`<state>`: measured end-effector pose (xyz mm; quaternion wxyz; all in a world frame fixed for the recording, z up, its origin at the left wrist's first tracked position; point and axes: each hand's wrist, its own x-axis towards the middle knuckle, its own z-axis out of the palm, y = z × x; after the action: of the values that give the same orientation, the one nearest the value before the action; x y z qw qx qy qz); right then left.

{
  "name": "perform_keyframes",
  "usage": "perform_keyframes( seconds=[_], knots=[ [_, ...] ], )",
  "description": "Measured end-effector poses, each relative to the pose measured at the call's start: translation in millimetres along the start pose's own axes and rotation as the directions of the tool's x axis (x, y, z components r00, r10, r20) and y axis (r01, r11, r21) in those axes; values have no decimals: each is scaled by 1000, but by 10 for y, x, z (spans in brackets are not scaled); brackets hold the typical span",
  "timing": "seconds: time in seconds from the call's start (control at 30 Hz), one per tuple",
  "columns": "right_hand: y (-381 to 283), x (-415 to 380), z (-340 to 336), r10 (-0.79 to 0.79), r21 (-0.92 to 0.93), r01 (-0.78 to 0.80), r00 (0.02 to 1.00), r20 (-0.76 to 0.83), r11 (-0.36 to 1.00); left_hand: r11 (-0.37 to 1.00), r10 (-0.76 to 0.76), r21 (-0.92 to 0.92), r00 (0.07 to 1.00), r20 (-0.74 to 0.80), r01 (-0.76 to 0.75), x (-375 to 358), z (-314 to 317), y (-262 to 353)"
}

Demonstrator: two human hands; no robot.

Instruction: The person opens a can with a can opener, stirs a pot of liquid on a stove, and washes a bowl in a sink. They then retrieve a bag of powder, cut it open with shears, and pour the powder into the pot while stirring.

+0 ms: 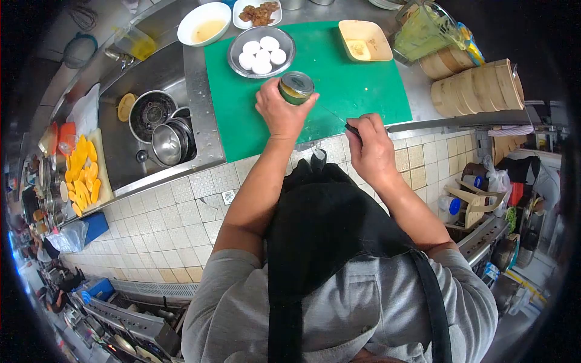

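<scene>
Over green board (pixel 327 69): our left hand (pixel 282 114) curls around can (pixel 296 86).
Near side: our right hand (pixel 371 144) closes round black handle (pixel 353 128).
Left: sink (pixel 115 156).
Near: floor tiles (pixel 158 212).

Grey short-sleeved shirt (pixel 239 308), black apron (pixel 321 224)

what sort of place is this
Most likely a commercial kitchen: there is a metal sink with cookware in it, a large green cutting board on a counter, and what look like bamboo steamers at the right.
</scene>
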<state>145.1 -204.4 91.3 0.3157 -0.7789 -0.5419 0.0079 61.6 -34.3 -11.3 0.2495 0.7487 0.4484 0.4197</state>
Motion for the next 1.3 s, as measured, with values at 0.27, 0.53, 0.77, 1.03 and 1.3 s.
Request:
perform_keyframes(
  seconds=[0.27,0.53,0.77,1.03,1.3],
  knots=[
    [-19,-83,146,-16,1,16,997,76,1000,985,46,-173,995,91,-30,-96,-69,-100],
    [47,-190,317,5,47,-1,997,-82,999,931,-108,-317,967,231,179,-231,-66,-151],
    [72,-126,245,501,770,-593,754,426,236,935,2,-348,977,215,74,-275,-65,-244],
    [890,-91,688,559,269,-519,824,-97,812,866,52,-487,947,318,116,-268,-58,-334],
    [1303,158,889,283,93,-268,932,-226,959,824,37,-541,937,349,168,-382,-59,209]
  ],
)
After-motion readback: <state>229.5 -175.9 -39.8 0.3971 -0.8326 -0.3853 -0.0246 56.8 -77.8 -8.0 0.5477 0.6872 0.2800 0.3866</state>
